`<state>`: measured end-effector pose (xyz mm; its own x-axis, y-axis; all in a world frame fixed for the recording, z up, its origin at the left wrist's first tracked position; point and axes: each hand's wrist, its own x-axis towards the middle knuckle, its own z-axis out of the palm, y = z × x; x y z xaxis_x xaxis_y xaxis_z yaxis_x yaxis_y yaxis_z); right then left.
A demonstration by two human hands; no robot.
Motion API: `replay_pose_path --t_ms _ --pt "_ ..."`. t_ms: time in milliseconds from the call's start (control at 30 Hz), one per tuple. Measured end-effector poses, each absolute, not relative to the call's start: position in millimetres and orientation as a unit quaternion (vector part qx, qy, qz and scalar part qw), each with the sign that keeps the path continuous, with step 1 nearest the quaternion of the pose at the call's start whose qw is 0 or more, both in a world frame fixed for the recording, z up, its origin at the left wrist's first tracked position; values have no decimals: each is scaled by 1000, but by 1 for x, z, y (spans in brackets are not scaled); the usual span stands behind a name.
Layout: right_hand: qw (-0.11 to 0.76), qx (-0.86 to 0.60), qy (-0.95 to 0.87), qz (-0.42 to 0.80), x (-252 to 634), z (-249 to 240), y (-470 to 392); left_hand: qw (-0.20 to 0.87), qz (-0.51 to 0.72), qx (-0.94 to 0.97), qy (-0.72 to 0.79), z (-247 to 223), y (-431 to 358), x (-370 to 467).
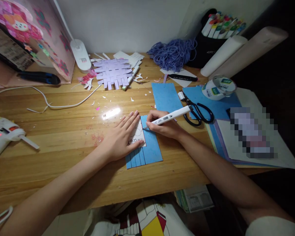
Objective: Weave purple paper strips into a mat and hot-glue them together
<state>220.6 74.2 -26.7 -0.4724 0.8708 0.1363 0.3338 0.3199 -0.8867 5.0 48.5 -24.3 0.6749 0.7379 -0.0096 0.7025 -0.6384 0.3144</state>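
Note:
My left hand lies flat with its fingers stretched out, pressing a white card with drawn outlines onto a blue sheet of paper. Dark parallel lines run across the lower left of that sheet. In my right hand is a white marker, its tip down at the card's right edge, where a red border or line shows. Much of the card is hidden under my left hand. Behind my right hand lie another blue sheet and black-handled scissors.
A woven purple paper piece and scraps lie at the back, beside blue-purple yarn. A black marker holder, paper rolls and a tape roll stand right. A glue gun is left; a white cable crosses the desk.

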Motion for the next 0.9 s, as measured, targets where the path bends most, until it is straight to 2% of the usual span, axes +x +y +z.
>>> replay_pose_path --t_ms 400,600,900 --pt "322 -415 -735 429 219 -26 73 146 63 904 398 -25 49 5" --pt "289 -413 -741 443 220 -25 72 154 58 901 400 -25 49 5" --pt "320 -412 -731 439 219 -26 73 154 56 900 404 -25 48 5"
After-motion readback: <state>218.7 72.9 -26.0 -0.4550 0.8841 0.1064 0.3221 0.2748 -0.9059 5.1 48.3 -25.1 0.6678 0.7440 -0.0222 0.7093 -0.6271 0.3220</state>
